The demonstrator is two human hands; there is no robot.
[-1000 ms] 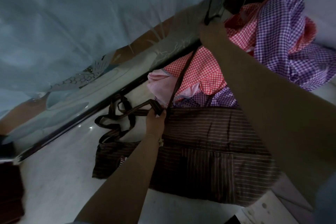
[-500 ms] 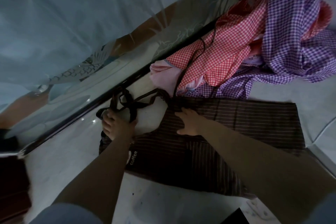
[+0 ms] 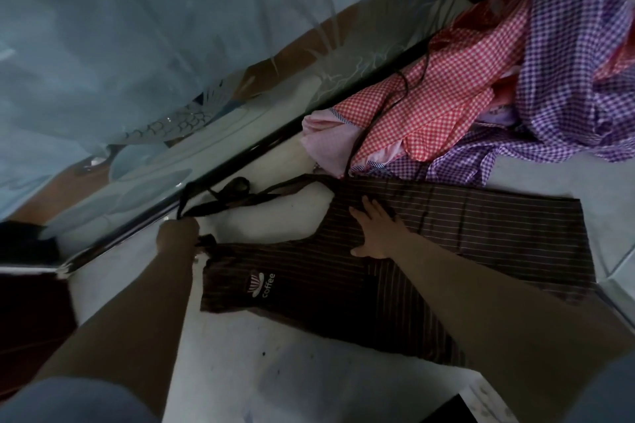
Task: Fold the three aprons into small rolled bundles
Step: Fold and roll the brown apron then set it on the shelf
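The brown striped apron (image 3: pixel 446 244) is laid flat on the floor (image 3: pixel 275 371), pressed down by the flat-fingered right hand (image 3: pixel 378 233); its dark strap (image 3: pixel 220 208) is gripped by the left hand (image 3: pixel 178 237).

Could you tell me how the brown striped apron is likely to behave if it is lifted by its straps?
The brown striped apron lies flat like thin cloth, so it would probably droop limply. Its straps, gripped by the left hand, loop loosely and may tangle.
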